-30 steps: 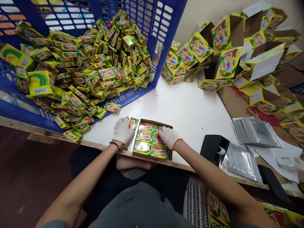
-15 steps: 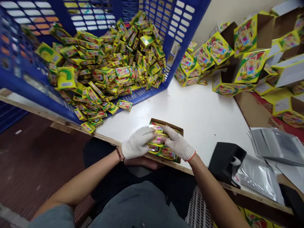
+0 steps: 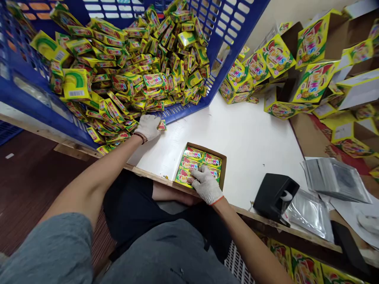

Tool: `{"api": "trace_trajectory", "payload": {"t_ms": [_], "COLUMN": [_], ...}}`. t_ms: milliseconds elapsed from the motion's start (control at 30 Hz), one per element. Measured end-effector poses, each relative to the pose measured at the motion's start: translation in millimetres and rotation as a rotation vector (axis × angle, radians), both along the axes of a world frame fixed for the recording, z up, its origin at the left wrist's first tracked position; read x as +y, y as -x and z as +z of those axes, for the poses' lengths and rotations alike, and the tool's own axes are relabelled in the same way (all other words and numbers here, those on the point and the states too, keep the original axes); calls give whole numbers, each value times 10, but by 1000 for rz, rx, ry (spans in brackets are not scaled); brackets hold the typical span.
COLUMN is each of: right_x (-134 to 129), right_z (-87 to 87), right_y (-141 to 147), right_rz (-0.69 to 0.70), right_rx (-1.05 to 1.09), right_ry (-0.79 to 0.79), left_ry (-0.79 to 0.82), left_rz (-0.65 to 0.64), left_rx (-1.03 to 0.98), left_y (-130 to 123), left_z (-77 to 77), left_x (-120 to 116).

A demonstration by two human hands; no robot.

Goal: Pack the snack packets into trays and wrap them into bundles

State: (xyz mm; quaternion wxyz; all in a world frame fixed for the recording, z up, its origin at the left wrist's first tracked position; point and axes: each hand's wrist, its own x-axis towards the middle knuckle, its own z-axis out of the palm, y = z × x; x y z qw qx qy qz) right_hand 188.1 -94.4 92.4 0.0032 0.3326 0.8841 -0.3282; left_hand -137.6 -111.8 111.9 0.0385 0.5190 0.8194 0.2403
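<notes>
White knitted gloves cover both hands. My left hand [image 3: 148,127] is at the front lip of the blue crate [image 3: 189,114], over the edge of the heap of small yellow-green packs [image 3: 154,81]. One small pack [image 3: 162,125] shows beside its fingertips; whether the fingers grip it is unclear. My right hand [image 3: 205,184] rests on the packs inside an open display box [image 3: 223,165] at the table's front edge, its fingers partly bent on top of them. Rows of packs [image 3: 189,163] lie flat in that box, labels up.
A black tape dispenser [image 3: 275,197] stands right of the box, beside clear plastic bags [image 3: 310,213] and another stack of bags [image 3: 337,179]. Empty yellow display boxes [image 3: 314,81] are piled at the back right. The table's wooden edge [image 3: 148,173] runs along my lap.
My left hand has left the display box and moved up and left to the crate. My right hand has shifted down and left over the packs. The view has moved slightly.
</notes>
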Motion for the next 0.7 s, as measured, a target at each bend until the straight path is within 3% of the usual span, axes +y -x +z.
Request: {"api": "trace_trajectory", "payload": {"t_ms": [133,200,333,433,533,700], "right_x": [93,153,226,292,467,742], "right_z": [52,101,219,282,332,319], "right_y": [-42,-14,122,142,77,201], "right_rz": [31,-45,-120,-170,-206,116], "right_rx": [65,198,449,480,439,195], "right_ry": [27,38,235,299,237,133], "left_ry": [-25,-111,-252,-241,-169,116], "left_rz": [-121,-213,-306,-328,-283,-73], "left_rx": [-45,-128,-234,-277,-249,89], "left_y": [-466,-784,-1415,-1656,-1502,-604], "left_z": [20,15,-19,-47,-47,-25], "left_x": [-203,-308,-443,-479,-521,-569]}}
